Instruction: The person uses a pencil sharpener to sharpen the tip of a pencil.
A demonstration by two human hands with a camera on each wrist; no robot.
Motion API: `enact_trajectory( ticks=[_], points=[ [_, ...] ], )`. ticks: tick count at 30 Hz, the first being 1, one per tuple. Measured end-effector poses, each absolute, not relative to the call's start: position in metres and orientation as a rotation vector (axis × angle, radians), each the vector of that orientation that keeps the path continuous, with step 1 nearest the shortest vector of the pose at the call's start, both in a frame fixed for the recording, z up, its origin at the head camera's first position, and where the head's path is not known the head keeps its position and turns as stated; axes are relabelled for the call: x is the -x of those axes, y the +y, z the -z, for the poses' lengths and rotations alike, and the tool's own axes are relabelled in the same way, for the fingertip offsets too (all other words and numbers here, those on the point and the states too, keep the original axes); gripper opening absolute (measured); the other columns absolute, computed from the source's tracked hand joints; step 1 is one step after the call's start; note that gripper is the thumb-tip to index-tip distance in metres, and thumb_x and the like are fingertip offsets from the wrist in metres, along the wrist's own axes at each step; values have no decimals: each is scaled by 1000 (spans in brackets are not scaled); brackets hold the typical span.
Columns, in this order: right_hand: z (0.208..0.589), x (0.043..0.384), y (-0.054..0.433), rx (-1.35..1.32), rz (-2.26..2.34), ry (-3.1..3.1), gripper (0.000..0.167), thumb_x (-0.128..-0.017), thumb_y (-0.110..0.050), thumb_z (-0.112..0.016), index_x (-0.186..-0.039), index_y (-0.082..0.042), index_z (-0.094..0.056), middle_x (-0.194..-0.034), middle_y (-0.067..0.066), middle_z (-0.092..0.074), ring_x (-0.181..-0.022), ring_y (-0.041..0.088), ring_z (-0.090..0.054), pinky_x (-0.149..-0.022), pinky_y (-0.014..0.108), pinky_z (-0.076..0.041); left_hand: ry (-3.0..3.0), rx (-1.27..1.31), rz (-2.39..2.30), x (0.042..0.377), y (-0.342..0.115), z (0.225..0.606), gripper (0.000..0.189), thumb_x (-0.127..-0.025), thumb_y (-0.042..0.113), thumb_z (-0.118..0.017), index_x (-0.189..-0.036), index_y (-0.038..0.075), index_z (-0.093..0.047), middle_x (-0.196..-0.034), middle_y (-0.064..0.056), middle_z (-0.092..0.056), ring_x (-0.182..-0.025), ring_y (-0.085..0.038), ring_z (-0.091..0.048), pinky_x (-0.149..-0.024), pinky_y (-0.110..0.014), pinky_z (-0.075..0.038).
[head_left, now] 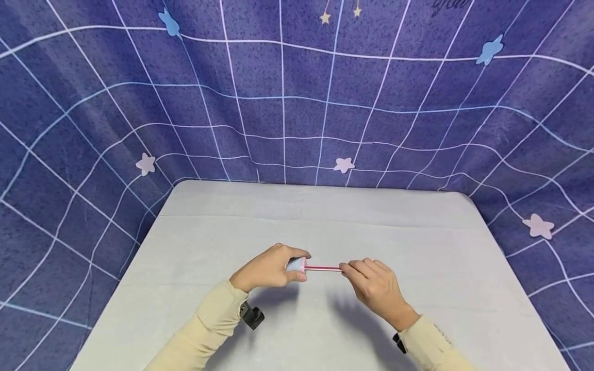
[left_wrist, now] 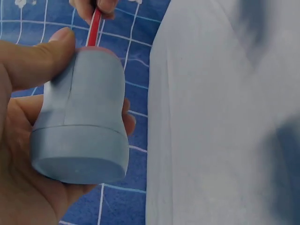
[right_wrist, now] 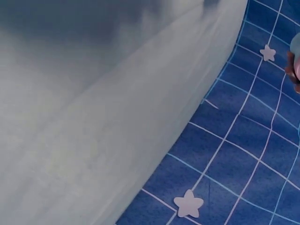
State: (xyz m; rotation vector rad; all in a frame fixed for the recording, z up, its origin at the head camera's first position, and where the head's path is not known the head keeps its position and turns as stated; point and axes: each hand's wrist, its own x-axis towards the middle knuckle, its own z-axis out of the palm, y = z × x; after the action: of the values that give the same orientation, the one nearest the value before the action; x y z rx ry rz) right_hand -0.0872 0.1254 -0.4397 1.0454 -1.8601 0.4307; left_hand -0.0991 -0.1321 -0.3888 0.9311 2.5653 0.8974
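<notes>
My left hand (head_left: pixel 269 268) grips a light blue pencil sharpener (left_wrist: pixel 84 112) with a pink end, thumb on one side and fingers round the other. A red and white striped pencil (head_left: pixel 322 268) runs straight into the pink end. My right hand (head_left: pixel 376 286) pinches the pencil's other end between thumb and fingers. In the head view, sharpener and pencil lie in one level line above the table, with shadows below the hands. The pencil's tip is hidden inside the sharpener. At the right edge of the right wrist view, only a sliver of the sharpener (right_wrist: pixel 295 46) shows.
A white cloth covers the table (head_left: pixel 223 226), whose far corners are rounded. Behind and at both sides hangs a blue curtain (head_left: pixel 260 72) with grid lines and stars. A dark wrist device (head_left: pixel 252 315) sits at the left cuff, another (head_left: pixel 399 342) at the right.
</notes>
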Motion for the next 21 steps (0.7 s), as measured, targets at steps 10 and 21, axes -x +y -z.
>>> enact_trajectory(
  ticks=[10,21],
  points=[
    [441,78,133,-958,-740,-2144,10,-89,-15,-65,-84,-10,-73,-72,-6,-66,-53,2,-50,-45,14,-40,2843,-1174,-710,90,-120,397,49,-79,27,-75,-120,2,-63,-110,-7,-70,-99,-17,-66,-90,-34,-52],
    [421,76,145,-688,-1556,-2878,8,-82,-5,-69,-87,-2,-75,-70,5,-70,-52,-2,-46,-45,17,-36,3186,-1669,-298,74,-112,432,55,-76,36,-76,-115,-2,-64,-107,-9,-69,-94,-18,-64,-89,-30,-51]
  ],
)
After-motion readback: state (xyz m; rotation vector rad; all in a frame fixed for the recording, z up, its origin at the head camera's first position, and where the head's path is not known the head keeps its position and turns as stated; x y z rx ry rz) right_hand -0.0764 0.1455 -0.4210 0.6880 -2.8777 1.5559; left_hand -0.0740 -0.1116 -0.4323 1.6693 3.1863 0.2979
